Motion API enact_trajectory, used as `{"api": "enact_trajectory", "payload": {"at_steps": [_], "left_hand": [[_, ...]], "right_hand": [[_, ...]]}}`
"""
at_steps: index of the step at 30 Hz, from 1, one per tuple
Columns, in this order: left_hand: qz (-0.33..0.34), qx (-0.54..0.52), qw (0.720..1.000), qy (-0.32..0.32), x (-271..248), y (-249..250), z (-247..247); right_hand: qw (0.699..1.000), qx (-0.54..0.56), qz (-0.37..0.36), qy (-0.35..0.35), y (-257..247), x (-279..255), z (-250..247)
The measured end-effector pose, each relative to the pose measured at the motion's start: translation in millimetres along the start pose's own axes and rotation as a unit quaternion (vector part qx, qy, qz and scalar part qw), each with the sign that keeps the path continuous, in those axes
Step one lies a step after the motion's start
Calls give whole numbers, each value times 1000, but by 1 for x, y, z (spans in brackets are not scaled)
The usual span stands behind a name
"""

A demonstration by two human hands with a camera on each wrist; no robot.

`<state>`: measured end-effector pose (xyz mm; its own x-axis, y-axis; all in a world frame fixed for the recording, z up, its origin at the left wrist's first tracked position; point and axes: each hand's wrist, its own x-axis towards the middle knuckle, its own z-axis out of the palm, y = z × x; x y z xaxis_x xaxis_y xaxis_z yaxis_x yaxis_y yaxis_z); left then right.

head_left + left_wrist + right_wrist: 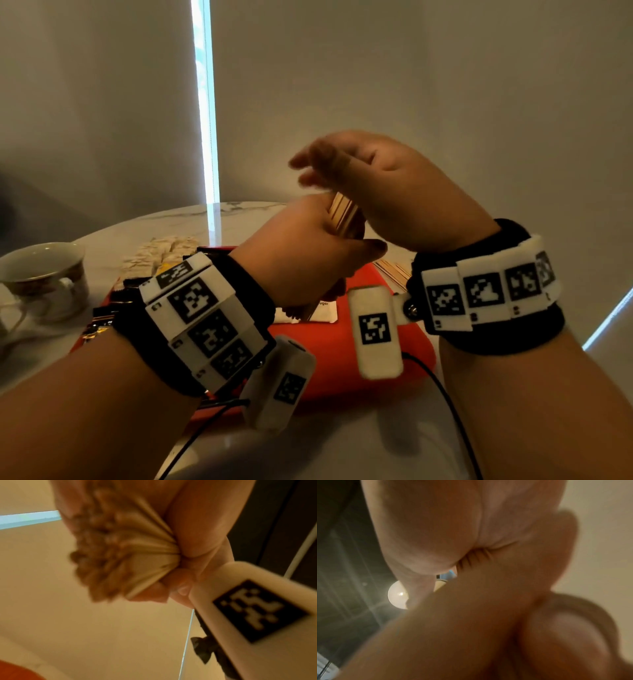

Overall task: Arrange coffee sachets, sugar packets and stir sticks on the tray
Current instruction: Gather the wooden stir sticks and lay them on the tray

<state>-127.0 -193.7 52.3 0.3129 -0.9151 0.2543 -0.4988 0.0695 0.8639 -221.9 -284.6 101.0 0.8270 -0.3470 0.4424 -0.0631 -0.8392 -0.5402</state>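
Head view – left hand (308, 246): raised above the tray, fist clenched around a bundle of wooden stir sticks (342, 214), held upright.
Head view – right hand (380, 192): just over the top of the bundle, fingers loosely spread and blurred; grasping or not, cannot tell.
Head view – tray (387, 373): red, on a marble table (342, 445); a white sugar packet (325, 310) lies on it, more loose sticks (394, 272) at its right edge, pale sachets (164, 250) heaped behind its far left corner.
Head view – cup (44, 274): on the table, left, well apart from the tray.
Left wrist view – stir sticks (137, 555): fanned out from the closed fingers (181, 589), ends blurred.
Right wrist view – right hand (471, 601): palm fills the frame, blurred; grip unreadable.
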Motion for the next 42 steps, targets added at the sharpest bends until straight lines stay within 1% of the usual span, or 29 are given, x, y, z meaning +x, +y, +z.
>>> {"api": "enact_trajectory", "payload": {"at_steps": [2,4,6,8,10,16,22,24,26,27,28,30,32,34,36,38,42], "left_hand": [[3,12,1000,2,0,-1,2],[-8,14,1000,7,1,-1,2],[-20,9,1000,6,1,1,1],[-17,11,1000,2,0,3,0],[-10,14,1000,2,0,3,0],[-11,-12,1000,18,2,1,-1],[0,-31,999,13,0,0,-2],[-7,-29,1000,8,-1,0,-3],[-22,-34,999,-2,-1,-1,-5],[-29,-36,999,-3,-1,-2,-6],[-35,-37,999,-1,-1,-3,-7],[-45,-35,998,3,0,-4,-8],[-52,-34,998,-2,1,-4,-9],[-52,-32,998,-6,1,-4,-9],[-53,-32,998,-10,1,-3,-8],[-55,-30,998,-9,1,-3,-7],[-44,-7,999,-8,2,-2,-8]], "right_hand": [[1000,-2,0,-15,0,0,2],[1000,17,-7,18,2,1,-1],[996,71,-12,45,2,2,-2],[995,95,-24,24,3,2,2],[995,93,-34,10,3,2,7],[990,125,-53,48,7,5,8],[990,119,-43,57,4,4,7],[995,81,-42,44,2,3,6],[999,28,-21,18,4,4,5],[1000,19,-9,10,7,5,3],[1000,29,-6,9,10,6,1],[997,69,-37,28,16,9,-5],[995,73,-61,39,20,10,-8],[996,58,-60,18,19,11,-4],[998,46,-32,-25,12,9,5],[999,37,-13,-38,7,7,8],[996,75,-38,29,16,10,1]]}}
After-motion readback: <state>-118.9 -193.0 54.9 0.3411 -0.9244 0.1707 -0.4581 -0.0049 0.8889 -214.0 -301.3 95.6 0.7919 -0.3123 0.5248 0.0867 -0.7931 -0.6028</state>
